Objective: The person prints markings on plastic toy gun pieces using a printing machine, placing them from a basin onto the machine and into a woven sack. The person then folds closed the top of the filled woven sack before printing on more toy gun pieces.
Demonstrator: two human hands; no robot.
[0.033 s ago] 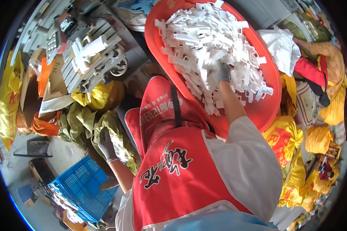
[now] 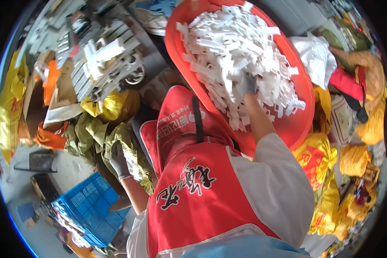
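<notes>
A red oval tub [image 2: 303, 124] holds a heap of white plastic parts [image 2: 228, 43], many with bars and cut-out frames. My right hand [image 2: 247, 84], in a grey glove, reaches into the heap near its lower middle. Its fingers are largely hidden among the parts, so whether one is gripped does not show. On the left, my left hand [image 2: 117, 160], also gloved, is curled at the edge of an olive woven sack [image 2: 127, 136]. White material shows in the sack beside that hand.
A blue plastic crate [image 2: 84, 206] stands at lower left. Upper left is a slatted metal machine [image 2: 84, 84] bearing a white part [image 2: 101, 56]. Yellow sacks [image 2: 316, 157] line the right side, below a white sack [image 2: 314, 56]. A yellow bag [image 2: 112, 105] lies beneath the machine.
The whole view has shifted slightly. Both hands stay where they were, the right in the heap and the left at the sack.
</notes>
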